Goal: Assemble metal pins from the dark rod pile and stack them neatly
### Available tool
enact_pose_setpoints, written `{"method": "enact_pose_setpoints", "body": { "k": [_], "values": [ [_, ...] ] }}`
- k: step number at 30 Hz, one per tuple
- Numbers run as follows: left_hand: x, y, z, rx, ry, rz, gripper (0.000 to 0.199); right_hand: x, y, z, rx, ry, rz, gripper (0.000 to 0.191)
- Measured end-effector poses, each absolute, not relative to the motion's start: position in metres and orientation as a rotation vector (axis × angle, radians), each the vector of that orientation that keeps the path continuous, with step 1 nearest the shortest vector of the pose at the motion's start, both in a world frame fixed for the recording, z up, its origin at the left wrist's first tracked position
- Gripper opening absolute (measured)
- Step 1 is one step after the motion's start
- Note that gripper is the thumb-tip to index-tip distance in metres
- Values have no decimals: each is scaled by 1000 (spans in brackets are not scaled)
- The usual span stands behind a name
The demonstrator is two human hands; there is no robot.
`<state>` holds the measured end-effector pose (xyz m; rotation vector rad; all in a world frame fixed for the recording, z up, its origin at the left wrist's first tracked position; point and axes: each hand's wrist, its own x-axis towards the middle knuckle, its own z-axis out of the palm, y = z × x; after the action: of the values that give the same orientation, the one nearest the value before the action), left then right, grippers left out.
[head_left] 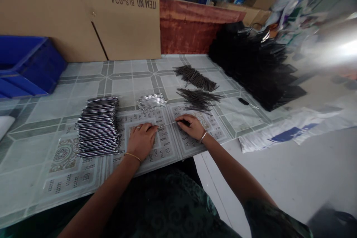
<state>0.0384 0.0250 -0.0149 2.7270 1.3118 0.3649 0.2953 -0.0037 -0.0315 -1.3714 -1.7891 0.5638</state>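
My left hand pinches one end of a thin light rod over the table's front part. At the rod's other end, the fingers of my right hand are closed round it, with something dark at the fingertips. A large pile of dark, shiny rods lies left of my left hand. Beyond my hands is a small bunch of silvery rods. Two heaps of thin dark pieces, a nearer one and a farther one, lie beyond my right hand.
A blue bin stands at the far left. Cardboard and a reddish board rise behind the patterned table. Black stacked material is at the right, near a small black-handled tool. White sacks lie beyond the table's right edge.
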Motion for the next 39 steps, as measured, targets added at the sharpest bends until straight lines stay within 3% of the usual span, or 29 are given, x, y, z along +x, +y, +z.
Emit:
{"method": "enact_pose_setpoints", "body": {
  "k": [7,13,20,27,33,39],
  "values": [
    [38,26,-16,2723,1299,441,31,297,-3,-33,-1345,-1833,516,20],
    [39,23,-21,2422,1237,801,28,280,-3,-26,-1428,-2068,371,19],
    [38,1,0,1859,1291,1038,34,219,14,-1,-1409,-2072,331,8],
    [-52,4,14,2061,1580,1186,49,112,52,17,-1182,-2048,500,11],
    [-104,12,-23,2047,1841,1042,65,21,67,15,-1319,-2333,332,15],
    [-101,11,-35,2045,1850,942,76,84,61,15,-1380,-2319,206,25]
  ]
}}
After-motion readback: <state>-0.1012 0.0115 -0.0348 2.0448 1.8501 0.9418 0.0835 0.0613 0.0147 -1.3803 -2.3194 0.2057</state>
